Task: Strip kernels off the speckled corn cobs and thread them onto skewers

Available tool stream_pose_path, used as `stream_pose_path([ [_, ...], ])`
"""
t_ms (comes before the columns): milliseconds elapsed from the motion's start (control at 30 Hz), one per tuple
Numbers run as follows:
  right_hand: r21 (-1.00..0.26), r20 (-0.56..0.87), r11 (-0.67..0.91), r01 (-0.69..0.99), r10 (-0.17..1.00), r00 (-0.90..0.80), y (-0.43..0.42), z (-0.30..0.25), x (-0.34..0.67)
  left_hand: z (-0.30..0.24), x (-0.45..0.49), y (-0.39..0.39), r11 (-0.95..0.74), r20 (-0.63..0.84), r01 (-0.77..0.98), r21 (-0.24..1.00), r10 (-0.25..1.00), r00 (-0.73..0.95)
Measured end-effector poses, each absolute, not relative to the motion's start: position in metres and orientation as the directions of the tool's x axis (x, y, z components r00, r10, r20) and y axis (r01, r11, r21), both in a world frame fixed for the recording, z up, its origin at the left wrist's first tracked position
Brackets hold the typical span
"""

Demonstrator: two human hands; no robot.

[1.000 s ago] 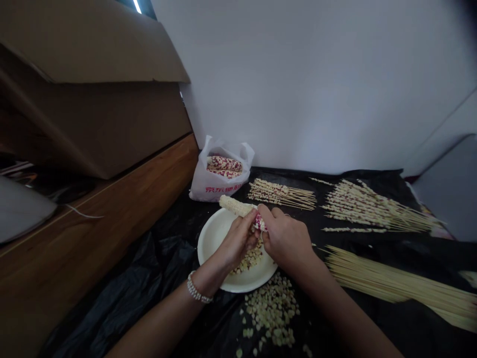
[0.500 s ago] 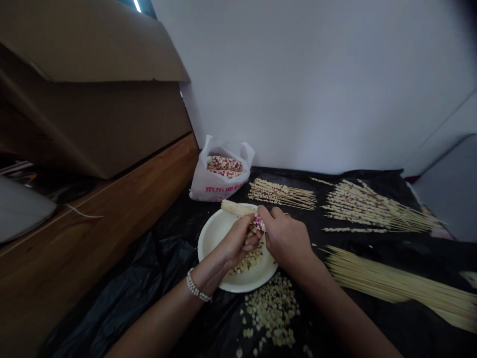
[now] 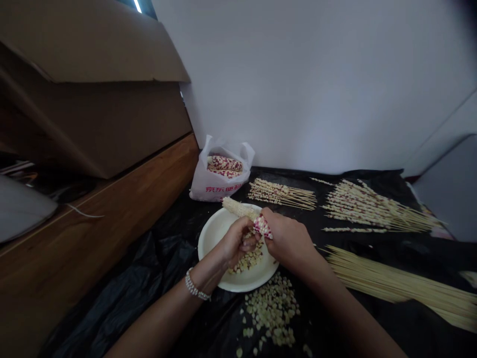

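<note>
An ear of corn (image 3: 263, 226) lies tilted between my two hands above a white bowl (image 3: 210, 238). Its far-left end is a bare pale cob, while white and purple kernels still cover the near-right part. My right hand (image 3: 290, 241) is closed around the kernel-covered end. My left hand (image 3: 238, 241), with a beaded bracelet at the wrist, has its fingers curled against the ear's underside and middle. Loose kernels (image 3: 248, 261) lie in the bowl below the hands. Outside the bowl, a heap of kernels (image 3: 272, 311) is spread on the black plastic sheet (image 3: 149, 283).
Behind the bowl stands a white plastic bag (image 3: 219, 186) holding more ears of corn. Skewers threaded with kernels lie in a small pile (image 3: 279, 194) and a larger pile (image 3: 365, 204). Bare skewers (image 3: 395, 281) are bundled at right. A cardboard box (image 3: 100, 109) stands left.
The ear has turned slightly between my hands, showing more of its kernels and bare cob. My right hand has shifted a little, with its fingers drawn in around the ear.
</note>
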State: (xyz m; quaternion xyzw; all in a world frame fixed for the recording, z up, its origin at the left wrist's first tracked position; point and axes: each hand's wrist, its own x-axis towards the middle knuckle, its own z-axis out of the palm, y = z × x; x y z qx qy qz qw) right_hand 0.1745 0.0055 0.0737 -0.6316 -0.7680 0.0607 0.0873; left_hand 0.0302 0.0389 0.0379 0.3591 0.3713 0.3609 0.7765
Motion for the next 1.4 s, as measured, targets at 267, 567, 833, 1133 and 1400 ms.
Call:
stream_pose_path([
  [267, -0.292, 0.067, 0.168, 0.942, 0.986, -0.155, 0.009, 0.078, 0.181, 0.041, 0.033, 0.034, 0.378, -0.211, -0.342, 0.860, 0.875, 0.435],
  [567, -0.305, 0.112, 0.184, 0.935, 0.981, -0.156, 0.010, 0.076, 0.185, 0.043, 0.034, 0.035, 0.353, -0.196, -0.359, 0.864, 0.893, 0.405],
  [833, -0.162, 0.129, 0.205, 0.965, 0.974, -0.186, 0.007, 0.077, 0.180, 0.041, 0.029, 0.038, 0.488, -0.283, -0.361, 0.795, 0.824, 0.491],
  [1133, -0.037, 0.132, 0.176, 0.984, 0.977, -0.170, 0.008, 0.067, 0.168, 0.040, 0.031, 0.040, 0.459, -0.338, -0.299, 0.836, 0.862, 0.378],
  [1400, -0.050, 0.129, 0.159, 0.986, 0.980, -0.152, 0.008, 0.064, 0.164, 0.041, 0.031, 0.039, 0.390, -0.307, -0.323, 0.862, 0.910, 0.279],
])
